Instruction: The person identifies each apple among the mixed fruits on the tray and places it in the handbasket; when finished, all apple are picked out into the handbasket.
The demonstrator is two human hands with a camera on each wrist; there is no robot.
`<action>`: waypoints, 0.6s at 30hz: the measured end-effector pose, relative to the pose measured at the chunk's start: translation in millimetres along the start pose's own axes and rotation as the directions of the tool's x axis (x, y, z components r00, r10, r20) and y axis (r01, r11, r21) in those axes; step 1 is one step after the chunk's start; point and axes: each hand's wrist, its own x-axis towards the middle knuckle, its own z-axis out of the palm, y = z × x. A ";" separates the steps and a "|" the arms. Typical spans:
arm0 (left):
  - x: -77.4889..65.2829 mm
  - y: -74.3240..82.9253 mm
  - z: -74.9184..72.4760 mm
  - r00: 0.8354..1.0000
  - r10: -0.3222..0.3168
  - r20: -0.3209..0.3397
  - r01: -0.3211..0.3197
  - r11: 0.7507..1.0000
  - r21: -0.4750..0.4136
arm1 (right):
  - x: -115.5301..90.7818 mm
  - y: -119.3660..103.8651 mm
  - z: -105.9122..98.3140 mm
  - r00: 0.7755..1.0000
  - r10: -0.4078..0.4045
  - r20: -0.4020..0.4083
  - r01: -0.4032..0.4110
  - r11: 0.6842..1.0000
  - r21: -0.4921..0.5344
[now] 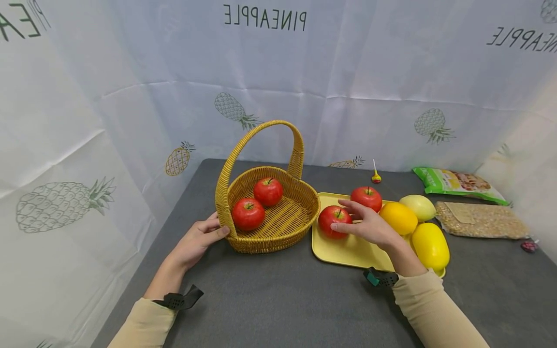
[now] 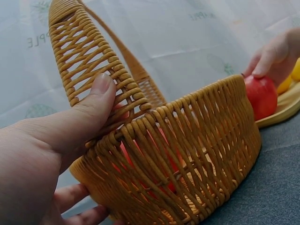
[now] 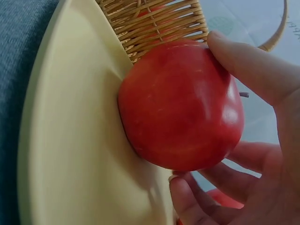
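Observation:
My left hand (image 1: 199, 240) grips the wicker basket (image 1: 278, 245) at the left foot of its tall handle. In the left wrist view the thumb (image 2: 96, 96) lies over the woven handle, and the other fingers are round the basket's outer side. Two red apples (image 1: 248, 214) (image 1: 268, 192) lie inside the basket. At the left end of the yellow tray (image 1: 348, 256), my right hand (image 1: 365, 223) holds another red apple (image 3: 183, 108), thumb on one side and fingers round the other. That apple sits against the tray's surface, close beside the basket wall.
On the tray are one more red apple (image 1: 366, 197), an orange fruit (image 1: 398, 217), a pale green fruit (image 1: 418, 208) and a yellow fruit (image 1: 431, 245). Behind it lies a lollipop (image 1: 376, 177). A green packet (image 1: 461, 185), a bag of grains (image 1: 483, 221) and a small dark-red item (image 1: 529, 246) lie right.

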 end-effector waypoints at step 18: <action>-0.4 2.1 2.1 1.000 -0.011 -0.019 0.011 1.000 -0.004 | -4.5 -5.3 8.0 1.000 0.028 -0.003 -0.028 1.000 0.004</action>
